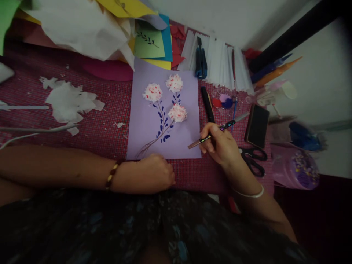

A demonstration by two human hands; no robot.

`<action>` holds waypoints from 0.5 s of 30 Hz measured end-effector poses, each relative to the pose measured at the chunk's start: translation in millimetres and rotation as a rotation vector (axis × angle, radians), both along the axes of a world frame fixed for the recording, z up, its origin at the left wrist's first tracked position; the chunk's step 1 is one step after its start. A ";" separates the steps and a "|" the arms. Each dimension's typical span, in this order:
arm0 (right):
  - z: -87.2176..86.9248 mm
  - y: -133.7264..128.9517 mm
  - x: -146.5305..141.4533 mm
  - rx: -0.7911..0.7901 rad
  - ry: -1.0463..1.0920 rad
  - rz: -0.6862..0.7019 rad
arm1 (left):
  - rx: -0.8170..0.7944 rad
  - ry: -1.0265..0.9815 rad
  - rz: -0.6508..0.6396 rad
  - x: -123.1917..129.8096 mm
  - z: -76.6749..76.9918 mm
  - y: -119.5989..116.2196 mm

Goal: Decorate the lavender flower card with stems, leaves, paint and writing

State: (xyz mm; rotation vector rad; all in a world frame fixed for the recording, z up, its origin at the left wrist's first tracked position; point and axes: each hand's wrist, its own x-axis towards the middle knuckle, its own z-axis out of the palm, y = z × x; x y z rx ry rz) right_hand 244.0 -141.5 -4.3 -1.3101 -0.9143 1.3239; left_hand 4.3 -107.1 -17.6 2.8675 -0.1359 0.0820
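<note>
Wears dark patterned clothing [176, 223], nearest the camera. Rests left hand [151, 172], fingers curled closed, against the lower border of lavender paper [187, 141], with nothing visible in its grasp; cannot see into the palm. Pinches slim pen-like tool [227, 125] between thumb and bent fingers of right hand [225, 146], at the paper's lower right side, brown end angled inward; cannot tell whether touching.

Could scratch or mark the lavender paper through a slip of the tool. Could skew or crease it by sliding the left wrist. Could flatten ruffled white-and-red blossoms [177, 113] by brushing across, or smear dark blue leaves [160, 126] if damp; cannot judge dryness. Could upset the paint dish [225, 101] by reaching forward too low.

Note scissors [247, 151] just beside the right wrist, blocking an outward sweep, with dark flat rectangle [257, 126] beyond. Find black marker [207, 104] between paper and dish, white strips [217, 62] farther back under blue-and-black tool [201, 62], and crumpled white paper [67, 101] on the checked surface [104, 137] at left.
</note>
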 end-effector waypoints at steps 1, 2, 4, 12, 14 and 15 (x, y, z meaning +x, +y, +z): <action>-1.1 -0.1 0.4 -0.010 -0.014 0.000 | -0.016 0.000 -0.002 1.1 -0.2 1.5; -2.2 -0.1 0.8 -0.019 -0.025 0.000 | -0.031 -0.004 -0.002 1.9 -0.1 2.6; -4.1 0.2 1.3 -0.035 -0.035 -0.002 | -0.060 -0.018 -0.005 2.5 0.4 4.0; -0.5 1.8 0.9 -0.022 -0.040 0.006 | -0.103 -0.037 -0.050 1.0 -2.8 9.7; -1.5 0.6 1.1 -0.020 -0.068 0.004 | -0.110 -0.029 -0.062 1.1 -3.6 11.4; -2.6 -0.1 1.5 -0.021 -0.088 -0.007 | -0.109 -0.024 -0.063 1.4 -4.0 11.9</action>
